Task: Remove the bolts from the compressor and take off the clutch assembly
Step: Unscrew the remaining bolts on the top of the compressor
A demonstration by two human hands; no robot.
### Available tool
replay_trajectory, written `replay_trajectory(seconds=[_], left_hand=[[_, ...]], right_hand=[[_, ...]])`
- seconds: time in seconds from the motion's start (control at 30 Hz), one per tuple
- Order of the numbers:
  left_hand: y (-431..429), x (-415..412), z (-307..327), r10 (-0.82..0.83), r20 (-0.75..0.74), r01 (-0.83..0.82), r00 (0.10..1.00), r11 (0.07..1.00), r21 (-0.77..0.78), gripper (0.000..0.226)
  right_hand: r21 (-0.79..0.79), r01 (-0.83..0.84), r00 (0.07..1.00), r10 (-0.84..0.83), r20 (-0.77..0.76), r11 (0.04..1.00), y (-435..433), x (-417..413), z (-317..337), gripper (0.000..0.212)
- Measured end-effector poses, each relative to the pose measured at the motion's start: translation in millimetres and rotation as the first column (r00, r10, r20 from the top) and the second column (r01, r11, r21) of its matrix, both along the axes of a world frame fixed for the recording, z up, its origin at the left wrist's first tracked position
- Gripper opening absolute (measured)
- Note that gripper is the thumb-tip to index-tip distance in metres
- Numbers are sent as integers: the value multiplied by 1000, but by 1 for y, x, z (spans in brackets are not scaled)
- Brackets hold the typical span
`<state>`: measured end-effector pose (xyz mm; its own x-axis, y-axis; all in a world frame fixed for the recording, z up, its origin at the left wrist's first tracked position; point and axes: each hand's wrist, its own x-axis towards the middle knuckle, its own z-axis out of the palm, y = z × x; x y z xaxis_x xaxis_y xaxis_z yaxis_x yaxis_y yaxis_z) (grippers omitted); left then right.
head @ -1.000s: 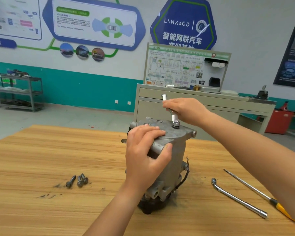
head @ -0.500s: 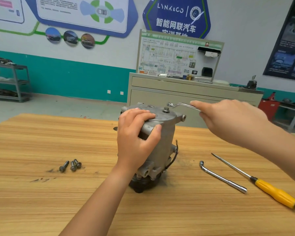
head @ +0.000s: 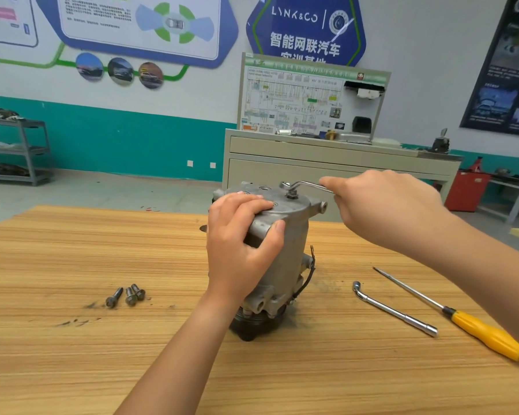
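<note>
At a wooden table [head: 72,354] filling the lower frame, I worked on one grey compressor [head: 285,265] standing on end at centre, its dark clutch assembly [head: 252,324] underneath, against the tabletop. At the left edge, one metal shelf rack [head: 27,151] held dark parts too blurred to name. My left hand [head: 240,250] gripped the upper rim of the housing, fingers curled over the top plate and thumb pressed to the side. My right hand [head: 384,211], right of centre, clenched the shank of one bent wrench [head: 303,184]. Its cranked end sat just above one bolt [head: 292,193] standing in the top plate; I could not tell whether they touched. Lower right lay one yellow-handled screwdriver [head: 474,327] and one socket wrench [head: 393,308], near each other but apart. Three loose bolts [head: 126,295] clustered lower left.
</note>
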<state>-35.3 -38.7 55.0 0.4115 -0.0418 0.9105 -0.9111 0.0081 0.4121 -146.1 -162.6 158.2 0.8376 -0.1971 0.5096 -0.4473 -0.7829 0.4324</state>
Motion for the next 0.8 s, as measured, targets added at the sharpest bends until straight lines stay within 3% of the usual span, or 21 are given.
replay_trajectory(seconds=[0.23,0.37,0.43,0.5,0.57,0.67,0.8], left_hand=[[1,0,0,-1,1,1,1000,1000,-4,34],[0,-1,-1,-2,14,2,1000,1000,-7,33],[0,0,-1,5,18,-4,1000,1000,-13,33],[0,0,-1,6,21,-6,1000,1000,-12,33],[0,-1,-1,-2,19,2,1000,1000,-8,34],[-1,-1,-1,-2,25,2,1000,1000,-13,33],[0,4,-1,2,33,-2,999,1000,12,34]], right_hand=[[-98,72,989,-84,-125,993,5,0,9,36],[-230,76,968,-127,-218,970,23,0,14,16],[-249,85,964,-143,-226,965,24,-1,9,19],[-208,76,977,-114,-178,975,17,-4,1,11],[-164,46,997,-56,-56,985,2,-7,-10,15],[-18,-163,979,164,122,987,-32,-3,-19,22],[-3,-261,961,260,-91,965,-72,51,2,30]])
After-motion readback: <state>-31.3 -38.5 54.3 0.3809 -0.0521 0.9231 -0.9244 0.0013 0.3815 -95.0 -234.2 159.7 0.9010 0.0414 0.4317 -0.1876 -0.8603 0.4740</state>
